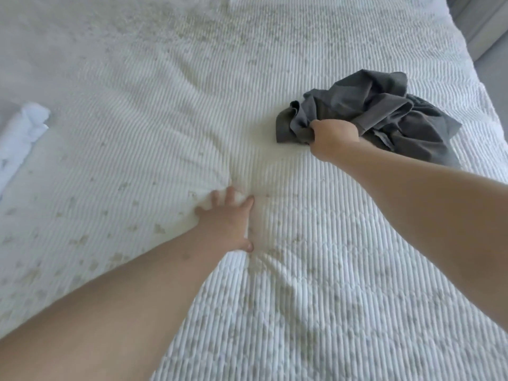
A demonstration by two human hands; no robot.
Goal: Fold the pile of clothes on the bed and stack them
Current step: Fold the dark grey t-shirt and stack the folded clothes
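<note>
Gripping grey garment [376, 111] at right of frame, right hand [334, 138] fisted on its edge, left hand [228, 224] splayed flat on bed [165, 105]; best drag it centre, spread flat.

On the bed [247, 78], a crumpled garment [379, 114] lies far right under the right hand [334, 140], the left hand [229, 221] presses near centre, and what may be folded cloth [22, 138] sits far left.
</note>
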